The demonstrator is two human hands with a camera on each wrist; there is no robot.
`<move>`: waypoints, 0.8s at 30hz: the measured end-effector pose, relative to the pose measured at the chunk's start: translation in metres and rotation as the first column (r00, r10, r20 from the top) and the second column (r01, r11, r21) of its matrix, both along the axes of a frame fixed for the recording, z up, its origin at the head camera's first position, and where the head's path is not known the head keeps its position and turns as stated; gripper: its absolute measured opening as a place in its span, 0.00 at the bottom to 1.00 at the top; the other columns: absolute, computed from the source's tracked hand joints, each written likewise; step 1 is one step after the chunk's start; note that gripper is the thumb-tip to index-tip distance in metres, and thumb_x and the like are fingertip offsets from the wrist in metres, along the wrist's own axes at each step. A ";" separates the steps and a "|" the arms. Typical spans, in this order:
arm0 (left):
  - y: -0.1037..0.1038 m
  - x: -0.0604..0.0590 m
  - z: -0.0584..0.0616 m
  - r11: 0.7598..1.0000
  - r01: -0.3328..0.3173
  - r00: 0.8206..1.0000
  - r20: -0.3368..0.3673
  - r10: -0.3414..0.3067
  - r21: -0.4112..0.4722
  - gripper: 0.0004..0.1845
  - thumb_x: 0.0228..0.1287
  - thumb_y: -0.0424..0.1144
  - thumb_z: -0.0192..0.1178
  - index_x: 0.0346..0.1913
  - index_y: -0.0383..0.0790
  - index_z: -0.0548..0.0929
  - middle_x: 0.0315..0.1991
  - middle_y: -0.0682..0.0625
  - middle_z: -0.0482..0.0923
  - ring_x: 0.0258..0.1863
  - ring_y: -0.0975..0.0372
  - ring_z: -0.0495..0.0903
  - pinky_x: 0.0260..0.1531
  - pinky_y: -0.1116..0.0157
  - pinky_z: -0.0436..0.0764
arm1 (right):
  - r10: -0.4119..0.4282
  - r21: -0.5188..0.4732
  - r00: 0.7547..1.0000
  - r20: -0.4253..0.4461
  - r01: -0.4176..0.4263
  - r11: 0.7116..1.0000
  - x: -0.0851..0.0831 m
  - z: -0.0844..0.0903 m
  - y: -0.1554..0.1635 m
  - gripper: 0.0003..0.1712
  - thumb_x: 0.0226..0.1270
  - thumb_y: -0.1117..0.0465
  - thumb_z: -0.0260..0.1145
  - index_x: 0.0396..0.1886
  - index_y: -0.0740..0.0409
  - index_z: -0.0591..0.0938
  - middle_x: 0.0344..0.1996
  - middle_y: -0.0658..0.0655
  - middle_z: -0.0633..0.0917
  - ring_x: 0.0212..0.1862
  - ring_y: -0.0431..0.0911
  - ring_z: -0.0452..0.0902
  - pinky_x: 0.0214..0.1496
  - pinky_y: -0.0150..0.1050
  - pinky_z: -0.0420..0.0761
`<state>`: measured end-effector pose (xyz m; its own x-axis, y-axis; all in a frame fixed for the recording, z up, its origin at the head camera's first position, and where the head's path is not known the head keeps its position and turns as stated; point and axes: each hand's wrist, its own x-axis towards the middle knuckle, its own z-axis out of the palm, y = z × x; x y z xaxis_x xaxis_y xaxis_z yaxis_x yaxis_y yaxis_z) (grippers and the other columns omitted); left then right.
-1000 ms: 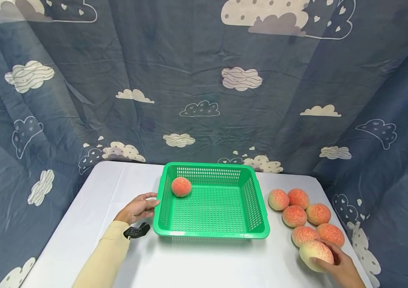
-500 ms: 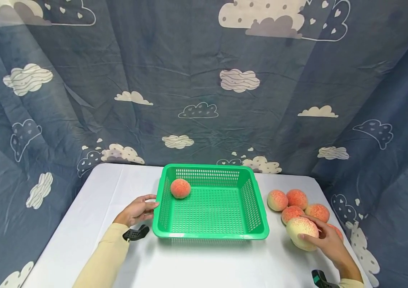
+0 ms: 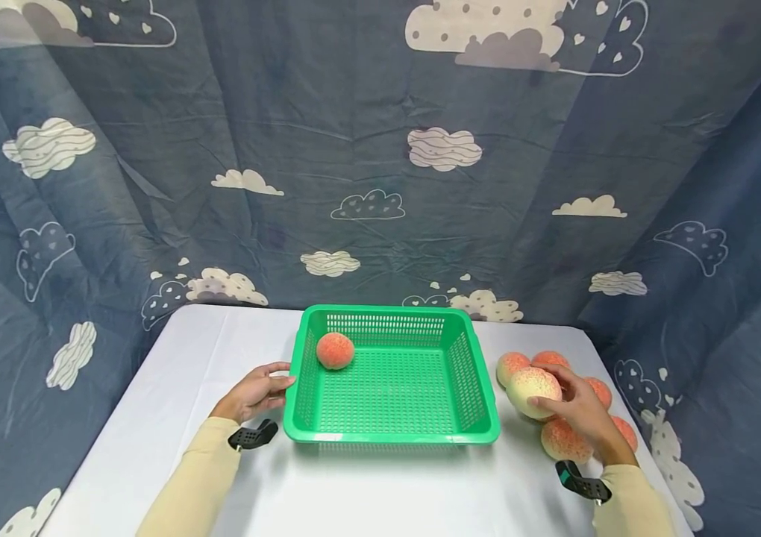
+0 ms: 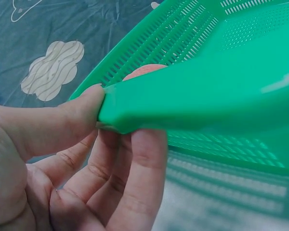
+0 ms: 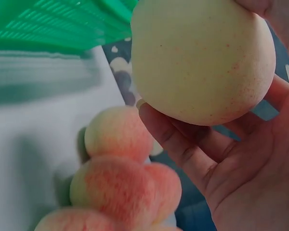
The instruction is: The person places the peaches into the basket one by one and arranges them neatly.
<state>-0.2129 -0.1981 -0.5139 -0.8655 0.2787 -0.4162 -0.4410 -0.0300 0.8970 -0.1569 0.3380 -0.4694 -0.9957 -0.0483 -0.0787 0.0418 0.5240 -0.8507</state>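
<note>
My left hand [image 3: 256, 393] grips the left rim of a green plastic basket [image 3: 390, 438], thumb on top and fingers curled beneath, as the left wrist view shows. One reddish peach [image 3: 335, 351] lies in the basket's back left corner. To the right of the basket, my right hand [image 3: 578, 406] holds a pale yellow peach [image 3: 532, 391] with red speckles. In the right wrist view this held peach [image 5: 202, 62] sits between thumb and curled fingers, raised above other peaches [image 5: 115, 187]. Parts of that group are hidden behind the right hand in the head view.
Several peaches [image 3: 565, 440] lie in a cluster on the white table [image 3: 380, 492], near its right edge. A dark blue curtain [image 3: 367, 134] with cloud prints hangs behind the table and at both sides.
My right hand has lifted the pale peach from the front of the cluster and carried it up and leftward, closer to the basket. My left hand keeps its place on the rim.
</note>
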 end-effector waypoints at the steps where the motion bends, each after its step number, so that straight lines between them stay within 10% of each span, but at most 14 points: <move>1: 0.000 0.000 0.000 1.000 -0.002 1.000 0.001 0.002 0.001 0.25 0.69 0.31 0.56 0.65 0.27 0.65 0.34 0.51 0.83 0.32 0.64 0.82 0.34 0.67 0.83 | 0.008 -0.002 1.000 -0.013 -0.008 1.000 -0.004 0.001 -0.002 0.40 0.61 0.57 0.71 0.69 0.62 0.64 0.62 0.64 0.69 0.49 0.35 0.70 0.45 0.31 0.77; 24: -0.002 -0.001 -0.001 1.000 -0.002 1.000 -0.007 0.002 0.008 0.24 0.69 0.31 0.56 0.65 0.26 0.65 0.35 0.50 0.84 0.33 0.64 0.83 0.36 0.66 0.83 | 0.309 -0.118 0.948 -0.077 -0.317 0.941 -0.096 0.021 -0.071 0.37 0.56 0.61 0.75 0.64 0.61 0.71 0.57 0.63 0.75 0.50 0.50 0.78 0.46 0.42 0.81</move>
<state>-0.2135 -0.1999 -0.5154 -0.8689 0.2804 -0.4080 -0.4347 -0.0378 0.8998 -0.2528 0.2670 -0.4487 -0.9313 -0.3642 0.0046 -0.1570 0.3900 -0.9074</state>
